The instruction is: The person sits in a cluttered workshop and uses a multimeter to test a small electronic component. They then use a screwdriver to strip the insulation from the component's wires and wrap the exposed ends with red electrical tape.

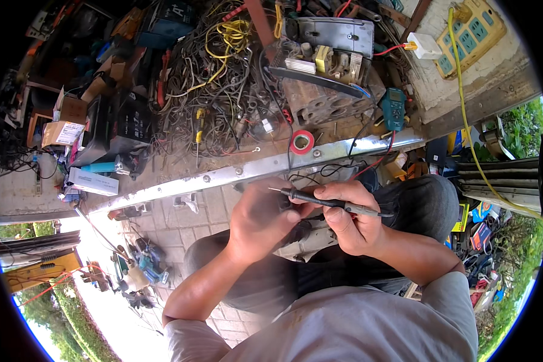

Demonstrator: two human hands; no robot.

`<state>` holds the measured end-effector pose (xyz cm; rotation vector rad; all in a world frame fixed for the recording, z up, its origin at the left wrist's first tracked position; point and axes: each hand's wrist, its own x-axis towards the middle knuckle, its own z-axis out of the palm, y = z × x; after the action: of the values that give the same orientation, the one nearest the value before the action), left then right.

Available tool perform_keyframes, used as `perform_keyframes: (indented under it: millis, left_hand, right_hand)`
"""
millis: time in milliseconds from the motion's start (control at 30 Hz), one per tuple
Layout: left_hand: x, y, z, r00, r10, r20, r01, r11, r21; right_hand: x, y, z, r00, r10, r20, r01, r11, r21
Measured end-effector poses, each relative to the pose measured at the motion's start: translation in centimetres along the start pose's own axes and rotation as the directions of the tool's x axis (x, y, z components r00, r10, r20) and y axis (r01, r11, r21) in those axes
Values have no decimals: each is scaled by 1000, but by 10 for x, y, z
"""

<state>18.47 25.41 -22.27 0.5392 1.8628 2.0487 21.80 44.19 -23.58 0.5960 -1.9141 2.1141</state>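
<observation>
My right hand (357, 216) is closed round a black test probe (326, 201), thumb and fingers pinching its handle. The metal tip points left, and the cable end leaves to the right. Close beside the tip is my left hand (260, 212), smeared by motion; its fingers are partly hidden, and I cannot tell whether they grip anything. Beyond the hands, a teal and black multimeter (393, 109) leans at the bench's right with red and black leads running from it. An opened circuit board with metal heat sinks (330, 63) rests on a rusty metal block (326, 101).
A red tape roll (301, 142) lies by the bench's metal edge strip (238, 171). A yellow-handled screwdriver (199, 128) lies near tangled cables (208, 75). Dark batteries (130, 117) crowd the left. At upper right are a power strip (473, 36) and white plug adapter (424, 46).
</observation>
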Motion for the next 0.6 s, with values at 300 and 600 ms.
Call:
perform_keyframes:
  millis: [300, 600]
  left_hand:
    - [-2, 4, 4, 983, -133, 123, 162, 950, -265]
    - [0, 4, 10, 996, -48, 78, 53, 996, -65]
  right_hand:
    - [-1, -1, -1, 996, 59, 69, -68, 989, 134]
    - [-1, 1, 3, 990, 127, 56, -139, 935, 325]
